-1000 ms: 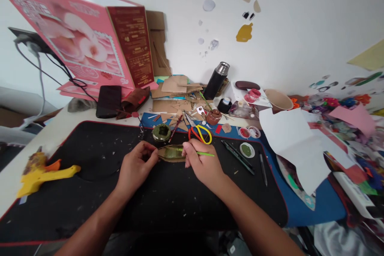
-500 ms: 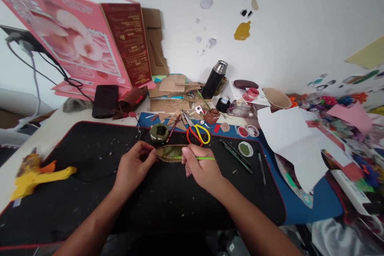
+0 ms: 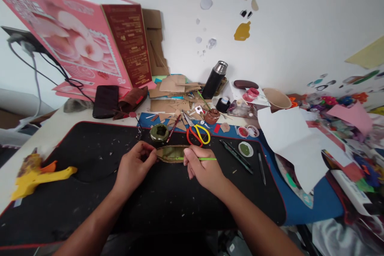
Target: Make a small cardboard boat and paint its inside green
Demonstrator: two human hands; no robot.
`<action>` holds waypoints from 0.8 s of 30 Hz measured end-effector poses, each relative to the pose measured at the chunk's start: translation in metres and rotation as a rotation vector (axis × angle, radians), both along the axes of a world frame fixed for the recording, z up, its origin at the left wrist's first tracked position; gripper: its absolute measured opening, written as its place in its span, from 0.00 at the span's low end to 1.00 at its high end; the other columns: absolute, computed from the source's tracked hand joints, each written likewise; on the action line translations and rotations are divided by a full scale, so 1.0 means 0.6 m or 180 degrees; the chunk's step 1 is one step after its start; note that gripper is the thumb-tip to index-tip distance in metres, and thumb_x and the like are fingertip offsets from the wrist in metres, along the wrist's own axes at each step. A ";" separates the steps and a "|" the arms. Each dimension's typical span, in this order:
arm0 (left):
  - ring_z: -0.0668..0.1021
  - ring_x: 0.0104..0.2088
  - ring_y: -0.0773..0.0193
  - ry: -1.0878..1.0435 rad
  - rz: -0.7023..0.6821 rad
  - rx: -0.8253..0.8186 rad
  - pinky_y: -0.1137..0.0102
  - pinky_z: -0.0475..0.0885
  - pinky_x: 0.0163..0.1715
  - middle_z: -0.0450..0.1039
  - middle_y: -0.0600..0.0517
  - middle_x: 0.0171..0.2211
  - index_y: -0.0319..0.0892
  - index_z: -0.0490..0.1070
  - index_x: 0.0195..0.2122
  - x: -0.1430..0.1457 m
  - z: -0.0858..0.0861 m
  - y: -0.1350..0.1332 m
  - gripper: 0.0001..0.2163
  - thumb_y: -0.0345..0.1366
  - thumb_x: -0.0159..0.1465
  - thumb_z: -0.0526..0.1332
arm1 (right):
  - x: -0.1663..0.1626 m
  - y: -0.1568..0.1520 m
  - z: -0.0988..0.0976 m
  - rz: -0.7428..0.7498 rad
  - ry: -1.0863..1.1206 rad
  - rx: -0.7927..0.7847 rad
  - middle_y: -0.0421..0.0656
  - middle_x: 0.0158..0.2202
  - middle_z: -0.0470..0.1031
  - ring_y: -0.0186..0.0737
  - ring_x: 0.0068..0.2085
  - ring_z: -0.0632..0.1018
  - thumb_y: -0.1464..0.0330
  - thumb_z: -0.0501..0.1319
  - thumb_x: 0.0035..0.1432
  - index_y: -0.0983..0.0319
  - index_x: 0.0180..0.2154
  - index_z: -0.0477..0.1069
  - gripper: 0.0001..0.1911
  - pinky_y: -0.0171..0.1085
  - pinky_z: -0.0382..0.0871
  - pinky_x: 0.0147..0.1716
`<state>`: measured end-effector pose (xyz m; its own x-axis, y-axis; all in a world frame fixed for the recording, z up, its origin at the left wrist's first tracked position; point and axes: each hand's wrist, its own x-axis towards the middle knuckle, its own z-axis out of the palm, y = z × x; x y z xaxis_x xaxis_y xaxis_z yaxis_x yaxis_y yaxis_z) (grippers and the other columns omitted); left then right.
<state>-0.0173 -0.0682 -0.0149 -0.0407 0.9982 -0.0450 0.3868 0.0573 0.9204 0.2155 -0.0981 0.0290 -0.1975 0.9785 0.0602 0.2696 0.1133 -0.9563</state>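
Note:
A leaf-shaped cardboard piece (image 3: 171,153), painted green in its middle, lies on the black desk mat (image 3: 90,176). My left hand (image 3: 134,167) is closed in a pinch on its left tip. My right hand (image 3: 201,167) grips a thin green paintbrush (image 3: 207,159), whose tip lies across the piece. Just beyond the piece stands an open jar of green paint (image 3: 159,132).
Red and yellow scissors (image 3: 198,134), a lid with green paint (image 3: 245,149), pens and cardboard scraps lie behind the piece. A yellow glue gun (image 3: 39,174) rests at the left. A black flask (image 3: 214,80), a pink box (image 3: 81,44) and white paper (image 3: 297,144) surround the mat.
The brush has slid along the cardboard piece, with my right hand shifting slightly right. My left hand keeps its pinch on the left tip.

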 end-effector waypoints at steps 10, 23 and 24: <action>0.86 0.29 0.55 -0.0164 -0.0007 -0.0251 0.67 0.75 0.30 0.83 0.52 0.26 0.48 0.72 0.33 0.000 0.006 0.006 0.17 0.56 0.58 0.66 | -0.022 0.015 0.006 0.0006 -0.0321 0.0505 0.35 0.20 0.72 0.34 0.23 0.77 0.58 0.55 0.80 0.57 0.32 0.72 0.22 0.34 0.70 0.32; 0.84 0.26 0.57 -0.0513 0.0036 -0.0355 0.67 0.76 0.29 0.80 0.54 0.24 0.47 0.72 0.32 -0.001 0.007 0.012 0.16 0.53 0.57 0.69 | 0.038 0.000 0.000 -0.0448 -0.0475 0.0416 0.35 0.19 0.72 0.35 0.21 0.76 0.55 0.55 0.81 0.58 0.32 0.74 0.24 0.34 0.70 0.30; 0.84 0.26 0.57 -0.0500 0.0019 -0.0350 0.67 0.76 0.29 0.80 0.53 0.24 0.47 0.72 0.33 -0.001 0.007 0.012 0.16 0.54 0.58 0.69 | 0.041 -0.002 -0.002 -0.0493 -0.0431 0.0354 0.35 0.18 0.71 0.35 0.20 0.75 0.53 0.54 0.81 0.57 0.32 0.74 0.25 0.34 0.70 0.29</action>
<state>-0.0179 -0.0611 -0.0110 -0.0305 0.9866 -0.1602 0.2384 0.1628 0.9574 0.2400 -0.0992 0.0279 -0.0589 0.9865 0.1525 0.4170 0.1631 -0.8942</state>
